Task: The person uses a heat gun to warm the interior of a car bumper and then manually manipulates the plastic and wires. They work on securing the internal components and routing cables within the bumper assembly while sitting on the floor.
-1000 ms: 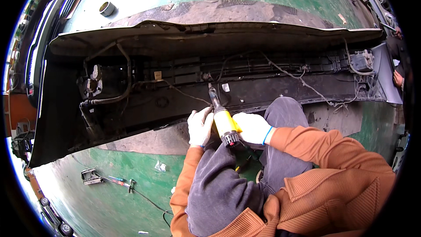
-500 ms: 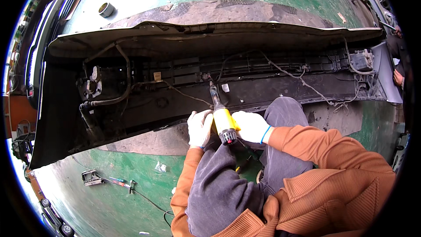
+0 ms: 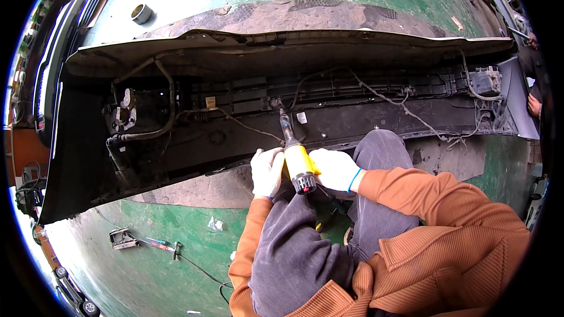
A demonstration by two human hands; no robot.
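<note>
A yellow hot-air gun [image 3: 299, 164] with a black ribbed end cap and a long metal nozzle lies between my hands. My left hand [image 3: 267, 173], in a white glove, is closed against its left side. My right hand [image 3: 335, 169], also gloved in white, grips it from the right, most of the fingers hidden. The nozzle [image 3: 285, 123] points away from me, its tip at a small bracket [image 3: 275, 103] inside a dark car bumper [image 3: 235, 141]. That bumper lies across in front of me, inner side up. Thin wiring [image 3: 382, 95] runs along it, and a pale label [image 3: 301, 118] sits right of the nozzle.
Lamp units sit at the bumper's left [image 3: 126, 114] and right [image 3: 484, 82] ends. On the green floor are a tape roll [image 3: 141, 13], a screwdriver [image 3: 161, 246], a cable [image 3: 200, 266] and a small plastic bag [image 3: 215, 223]. Another person's hand [image 3: 534, 105] shows at the right edge.
The hot-air gun and both my hands have shifted very slightly; the nozzle tip stays at the bracket. Otherwise nothing visibly differs.
</note>
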